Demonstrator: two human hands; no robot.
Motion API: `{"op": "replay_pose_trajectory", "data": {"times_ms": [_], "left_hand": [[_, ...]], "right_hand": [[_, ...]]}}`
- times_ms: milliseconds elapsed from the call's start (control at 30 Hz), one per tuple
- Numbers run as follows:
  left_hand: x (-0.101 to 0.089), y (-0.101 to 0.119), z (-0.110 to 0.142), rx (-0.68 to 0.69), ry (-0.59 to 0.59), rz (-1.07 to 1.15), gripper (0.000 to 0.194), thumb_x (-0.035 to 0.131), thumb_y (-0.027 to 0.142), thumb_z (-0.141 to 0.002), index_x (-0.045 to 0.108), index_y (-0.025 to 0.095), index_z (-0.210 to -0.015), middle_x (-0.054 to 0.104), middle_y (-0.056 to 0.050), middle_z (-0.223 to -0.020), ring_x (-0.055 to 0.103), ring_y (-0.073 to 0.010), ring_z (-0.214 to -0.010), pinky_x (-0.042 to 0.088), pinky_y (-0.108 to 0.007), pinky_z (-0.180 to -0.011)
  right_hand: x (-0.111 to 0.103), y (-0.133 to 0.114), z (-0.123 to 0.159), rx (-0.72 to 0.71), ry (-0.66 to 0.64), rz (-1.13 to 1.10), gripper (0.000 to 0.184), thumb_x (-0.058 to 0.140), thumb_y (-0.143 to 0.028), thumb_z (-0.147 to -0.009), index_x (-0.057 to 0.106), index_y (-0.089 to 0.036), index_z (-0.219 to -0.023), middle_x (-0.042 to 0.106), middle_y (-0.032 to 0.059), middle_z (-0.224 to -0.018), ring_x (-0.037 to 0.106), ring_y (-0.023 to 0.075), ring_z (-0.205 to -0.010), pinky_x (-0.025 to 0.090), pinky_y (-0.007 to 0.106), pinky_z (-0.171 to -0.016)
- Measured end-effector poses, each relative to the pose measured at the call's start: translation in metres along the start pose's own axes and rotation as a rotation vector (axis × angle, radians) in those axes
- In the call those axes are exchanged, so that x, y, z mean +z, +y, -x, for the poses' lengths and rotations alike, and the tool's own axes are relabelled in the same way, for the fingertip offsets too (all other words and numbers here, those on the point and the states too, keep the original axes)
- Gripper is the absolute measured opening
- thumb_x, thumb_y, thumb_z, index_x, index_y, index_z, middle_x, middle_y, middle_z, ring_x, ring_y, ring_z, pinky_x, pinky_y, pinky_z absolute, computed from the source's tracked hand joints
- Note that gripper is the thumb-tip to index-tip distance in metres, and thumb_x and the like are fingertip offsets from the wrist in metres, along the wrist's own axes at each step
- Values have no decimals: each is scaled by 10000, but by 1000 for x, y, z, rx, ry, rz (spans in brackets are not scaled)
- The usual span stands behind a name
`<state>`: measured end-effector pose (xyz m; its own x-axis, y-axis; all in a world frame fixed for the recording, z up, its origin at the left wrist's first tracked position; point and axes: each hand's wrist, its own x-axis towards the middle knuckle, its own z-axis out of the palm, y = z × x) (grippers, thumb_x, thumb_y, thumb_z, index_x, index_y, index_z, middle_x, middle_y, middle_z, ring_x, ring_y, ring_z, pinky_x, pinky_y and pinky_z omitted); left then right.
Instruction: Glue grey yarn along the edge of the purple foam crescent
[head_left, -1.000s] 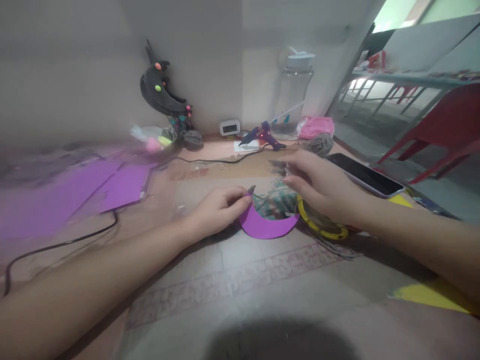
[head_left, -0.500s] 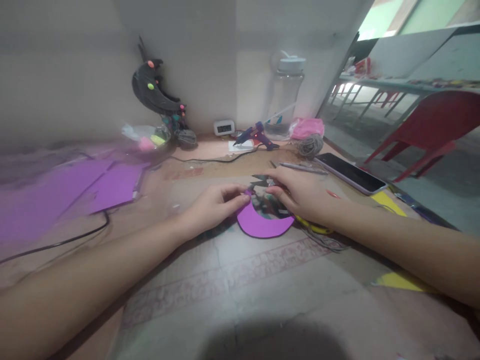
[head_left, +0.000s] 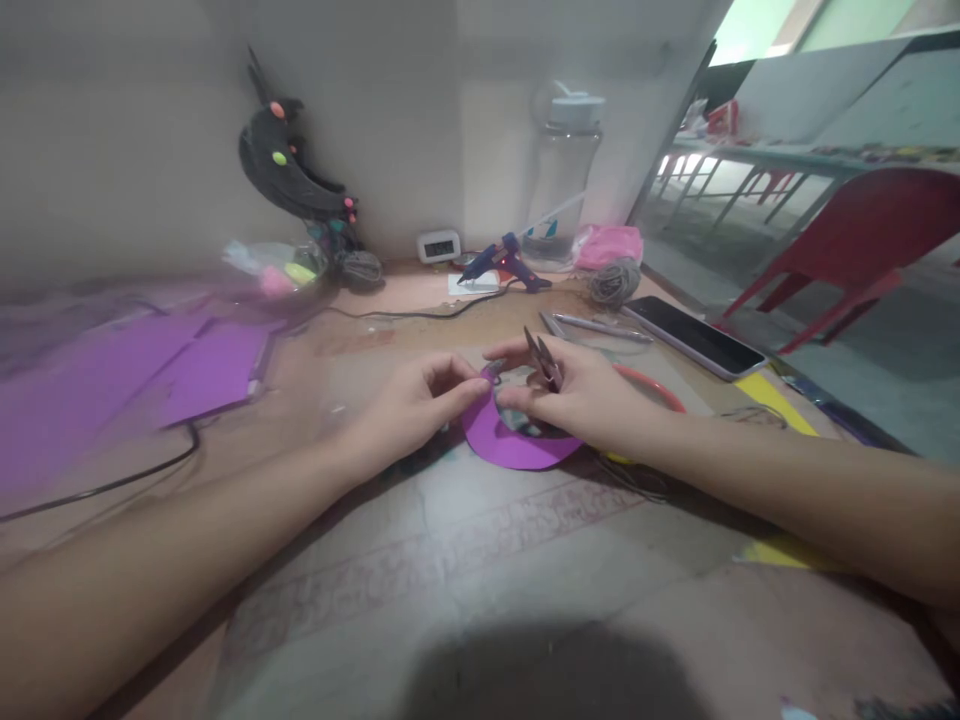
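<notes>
A purple crescent-shaped cut-out (head_left: 517, 452) lies low over the middle of the table. My left hand (head_left: 427, 400) pinches its upper left tip between thumb and fingers, where a small grey loop (head_left: 494, 368) shows. In my right hand (head_left: 592, 385) is a pair of long-nosed pliers, the dark jaws (head_left: 544, 358) pointing up and away and an orange-red handle (head_left: 651, 384) curving out behind. The thumb and forefinger of that hand reach toward the crescent's tip. Under the right wrist, a yellow-handled object (head_left: 619, 459) and some grey strands are mostly hidden.
Purple sheets (head_left: 210, 370) lie at left. Along the back are a dark moon-shaped ornament (head_left: 289, 170), a small clock (head_left: 439, 246), a corded glue gun (head_left: 506, 262), a water bottle (head_left: 564, 170) and grey yarn (head_left: 613, 283). A phone (head_left: 697, 338) rests at right, near a red chair (head_left: 855, 240).
My right hand has turned so the pliers' jaws now point upward and more of the red handle shows. My left hand keeps its pinch on the crescent. The view has shifted slightly.
</notes>
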<state>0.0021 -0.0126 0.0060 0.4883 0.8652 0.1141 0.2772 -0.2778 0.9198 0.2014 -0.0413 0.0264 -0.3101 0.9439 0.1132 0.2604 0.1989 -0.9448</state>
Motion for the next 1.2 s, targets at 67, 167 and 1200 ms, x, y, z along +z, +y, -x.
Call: {"op": "replay_pose_trajectory", "data": {"times_ms": [67, 167, 1200], "left_hand": [[1, 0, 0, 20, 3, -10, 245, 631, 401, -866, 603, 166, -805, 576, 27, -669, 507, -81, -557, 403, -193, -514], [1, 1, 0, 25, 10, -22, 232, 621, 385, -874, 603, 165, -804, 585, 23, -674, 519, -84, -568, 420, -196, -528], [0, 5, 5, 24, 5, -36, 316, 575, 468, -896, 664, 167, -936, 674, -14, -761, 581, -104, -603, 448, -209, -544]], "right_hand": [[0, 3, -1, -1, -14, -67, 327, 698, -170, -746, 583, -185, -1052, 623, -8, -873, 485, 49, -545, 385, 213, -490], [-2, 10, -3, 4, -21, -144, 294, 700, -216, -767, 551, -191, -1019, 572, -47, -746, 466, 52, -511, 362, 205, -461], [-6, 4, 2, 11, 8, 161, 267, 646, -437, -833, 650, -170, -827, 532, -29, -600, 471, 97, -522, 368, 237, -506]]}}
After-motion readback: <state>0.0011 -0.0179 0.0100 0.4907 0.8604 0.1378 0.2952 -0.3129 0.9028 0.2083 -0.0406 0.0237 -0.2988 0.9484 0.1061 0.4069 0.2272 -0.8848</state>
